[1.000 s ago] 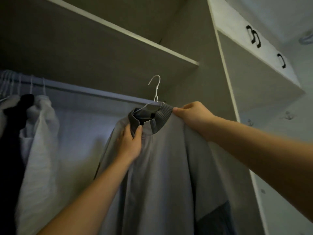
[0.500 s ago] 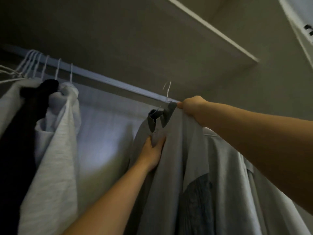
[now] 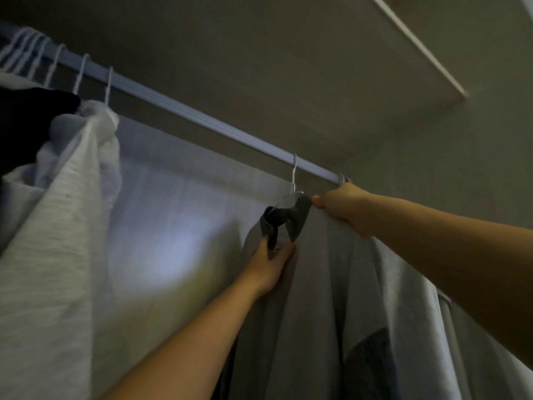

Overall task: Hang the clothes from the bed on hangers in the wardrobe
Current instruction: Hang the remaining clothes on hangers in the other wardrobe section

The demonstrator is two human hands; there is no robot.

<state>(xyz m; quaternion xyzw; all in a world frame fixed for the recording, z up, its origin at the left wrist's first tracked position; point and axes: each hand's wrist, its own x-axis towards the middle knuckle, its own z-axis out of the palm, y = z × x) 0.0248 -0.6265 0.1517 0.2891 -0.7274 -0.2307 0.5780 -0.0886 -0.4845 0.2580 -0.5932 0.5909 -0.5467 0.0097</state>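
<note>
Change: since a second ago I see the grey shirt [image 3: 302, 313] carried up and into the wardrobe; its hanger hook [image 3: 294, 174], then free in the air, now reaches the rail [image 3: 202, 122].
Far left: a cluster of white hanger hooks [image 3: 28, 50] sits on the rail, which slopes down to the right across my view.
Black garment [image 3: 26, 125]: hangs at the left edge, under those hooks.
Pale garment [image 3: 72, 212]: hangs just beside the black one and touches it.
Back panel [image 3: 173, 226]: light, bare wall of the wardrobe between the hung clothes and the shirt.
Left hand [image 3: 268, 267]: grips the shirt front just under the dark collar [image 3: 288, 220], thumb pressed against the cloth.
Hanger: thin and white; I cannot tell whether its hook is fully seated over the rail.
Right hand [image 3: 343, 206]: fingers curled, pinching the shirt's shoulder just beside the collar, close under the rail.
Hands together: apart, one on each side of the collar.
Right edge: another pale garment [image 3: 403, 298] hangs behind the shirt.
Above: the underside of a shelf [image 3: 317, 67].
</note>
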